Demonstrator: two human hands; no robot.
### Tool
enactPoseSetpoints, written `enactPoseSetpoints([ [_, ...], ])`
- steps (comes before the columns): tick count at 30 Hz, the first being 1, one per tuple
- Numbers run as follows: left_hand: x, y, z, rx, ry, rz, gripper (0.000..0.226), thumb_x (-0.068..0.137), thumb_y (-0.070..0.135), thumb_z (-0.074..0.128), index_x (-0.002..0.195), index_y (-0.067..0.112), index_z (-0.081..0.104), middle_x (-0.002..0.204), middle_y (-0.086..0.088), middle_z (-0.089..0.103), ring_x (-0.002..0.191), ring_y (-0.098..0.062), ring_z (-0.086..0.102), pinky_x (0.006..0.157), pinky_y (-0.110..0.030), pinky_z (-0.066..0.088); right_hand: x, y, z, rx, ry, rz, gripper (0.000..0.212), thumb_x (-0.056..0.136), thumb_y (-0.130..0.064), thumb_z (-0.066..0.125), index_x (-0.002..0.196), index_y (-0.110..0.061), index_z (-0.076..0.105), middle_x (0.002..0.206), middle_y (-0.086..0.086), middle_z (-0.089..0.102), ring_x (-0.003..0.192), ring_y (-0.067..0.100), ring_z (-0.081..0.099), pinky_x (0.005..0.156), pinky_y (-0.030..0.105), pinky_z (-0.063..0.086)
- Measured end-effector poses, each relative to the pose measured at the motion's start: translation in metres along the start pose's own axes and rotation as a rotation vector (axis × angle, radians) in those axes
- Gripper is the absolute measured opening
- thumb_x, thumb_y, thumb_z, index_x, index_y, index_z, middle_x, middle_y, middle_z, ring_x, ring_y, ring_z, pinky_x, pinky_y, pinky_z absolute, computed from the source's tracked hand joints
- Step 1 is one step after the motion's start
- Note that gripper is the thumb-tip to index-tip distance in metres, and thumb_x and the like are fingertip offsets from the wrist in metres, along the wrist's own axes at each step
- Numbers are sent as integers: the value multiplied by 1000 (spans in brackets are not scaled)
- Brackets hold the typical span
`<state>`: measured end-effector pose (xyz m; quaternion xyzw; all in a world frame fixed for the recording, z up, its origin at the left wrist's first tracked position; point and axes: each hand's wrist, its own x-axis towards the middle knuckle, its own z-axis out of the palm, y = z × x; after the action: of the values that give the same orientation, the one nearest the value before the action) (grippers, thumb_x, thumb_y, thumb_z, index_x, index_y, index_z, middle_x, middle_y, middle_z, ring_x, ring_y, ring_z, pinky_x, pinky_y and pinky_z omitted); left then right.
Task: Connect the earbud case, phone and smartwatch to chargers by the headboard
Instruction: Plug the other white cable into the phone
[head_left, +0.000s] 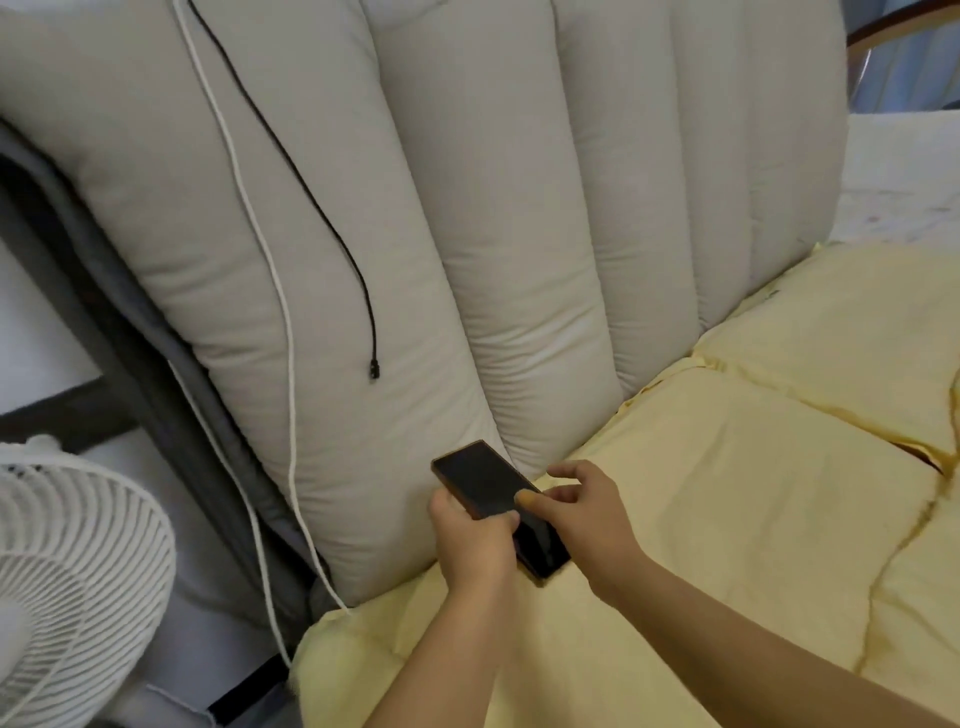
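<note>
**Phone held at the foot of the headboard**

Our left hand (475, 545) grips the phone (496, 506) from below; our right hand (582, 512) pinches its near edge, thumb on the dark screen. The phone sits just above the yellow sheet (727, 493), beside the padded headboard (415, 208), where a black cable (332, 218) and a white cable (270, 270) hang.

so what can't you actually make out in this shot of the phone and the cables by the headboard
Head view only:
- Dark slab phone: its near end and charging port are covered by the left hand and the right hand.
- Thin black cable: its source is cut off by the top edge; its plug tip is too small to tell the type.
- White cord: its lower end slips behind the pale yellow bedsheet.
- Earbud case and smartwatch: neither shows.
</note>
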<state>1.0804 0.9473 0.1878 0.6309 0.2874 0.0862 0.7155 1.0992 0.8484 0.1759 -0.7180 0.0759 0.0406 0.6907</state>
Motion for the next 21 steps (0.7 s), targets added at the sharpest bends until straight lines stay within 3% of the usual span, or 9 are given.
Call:
enactPoseSetpoints([
  [8,-47,128,-27,-64,-21,100,60,79,-10,59,114,32,35,98,-7,62,89,-29,65,80,-51,56,-42,-130,15,45,-67,-157,42,76,-20,76,111,-16,52,88,0,60,80,7,59,61,19,44],
  [12,-69,175,-45,-117,14,140,63,82,-10,58,117,36,32,100,-5,59,91,-28,63,81,-52,55,-57,-178,26,48,-124,-196,39,78,-22,74,110,-14,54,94,6,64,84,16,64,60,21,47],
  [19,-75,212,-92,-180,144,257,74,82,-10,61,137,29,32,103,8,52,95,-19,56,85,-41,53,-64,-209,73,72,-173,-226,25,86,-28,65,104,-13,57,96,7,64,81,15,63,61,24,49],
  [21,-69,215,-110,-166,183,298,75,81,-8,63,139,27,31,118,3,52,102,-21,55,89,-42,52,-59,-202,88,53,-146,-232,21,86,-29,64,100,-14,58,93,6,64,81,15,61,65,26,48],
])
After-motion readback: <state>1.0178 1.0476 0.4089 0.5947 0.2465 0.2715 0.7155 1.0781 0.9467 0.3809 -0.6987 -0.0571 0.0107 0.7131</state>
